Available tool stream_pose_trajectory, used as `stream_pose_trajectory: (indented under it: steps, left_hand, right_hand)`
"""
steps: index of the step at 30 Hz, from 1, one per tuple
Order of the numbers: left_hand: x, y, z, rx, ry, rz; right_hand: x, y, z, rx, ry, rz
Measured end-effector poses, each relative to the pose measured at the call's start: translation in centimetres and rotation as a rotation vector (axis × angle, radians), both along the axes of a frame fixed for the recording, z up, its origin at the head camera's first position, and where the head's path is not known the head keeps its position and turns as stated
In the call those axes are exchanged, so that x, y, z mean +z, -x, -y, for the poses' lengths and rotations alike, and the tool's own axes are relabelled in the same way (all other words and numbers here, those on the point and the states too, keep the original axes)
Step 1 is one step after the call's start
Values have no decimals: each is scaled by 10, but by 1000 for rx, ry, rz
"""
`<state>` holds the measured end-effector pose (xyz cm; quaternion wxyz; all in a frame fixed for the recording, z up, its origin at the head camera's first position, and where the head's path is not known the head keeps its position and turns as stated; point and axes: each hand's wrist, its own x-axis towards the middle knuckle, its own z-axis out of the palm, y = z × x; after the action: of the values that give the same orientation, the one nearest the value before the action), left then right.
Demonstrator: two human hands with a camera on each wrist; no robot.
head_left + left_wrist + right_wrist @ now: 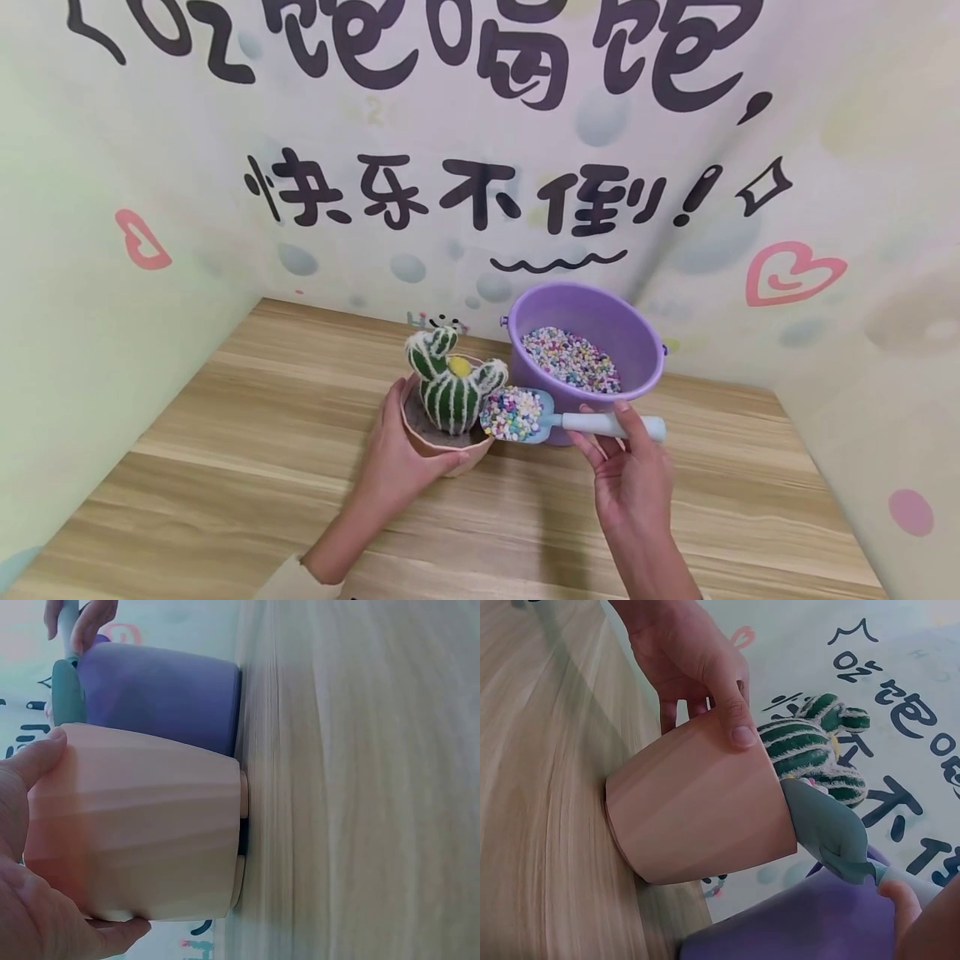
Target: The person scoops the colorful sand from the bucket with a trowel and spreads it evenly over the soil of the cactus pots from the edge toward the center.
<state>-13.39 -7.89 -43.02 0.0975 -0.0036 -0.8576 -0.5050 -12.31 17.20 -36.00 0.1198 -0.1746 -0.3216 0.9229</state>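
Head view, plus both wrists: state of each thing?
Pot: upright on the table, no pebbles visible inside
Cactus: upright in the pot
Scoop: loaded with pebbles, tip over the pot's rim
Bucket: upright, open, partly filled with pebbles
Left hand: holds the pot's side
Right hand: holds the scoop's handle

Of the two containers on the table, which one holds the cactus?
The peach pot, gripped by the left hand; the cactus stands in it. The purple bucket holds small multicoloured granules instead.
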Motion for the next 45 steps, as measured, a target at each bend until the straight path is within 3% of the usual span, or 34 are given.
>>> stream_pose_trajectory:
  steps: [15, 45]
  left_hand:
    - [-1, -1, -1, -1, 14, -22]
    - [-3, -1, -1, 1, -1, -39]
  right_hand:
    - [9, 2, 10, -69, -196, -4]
    - [17, 1, 10, -111, -260, -40]
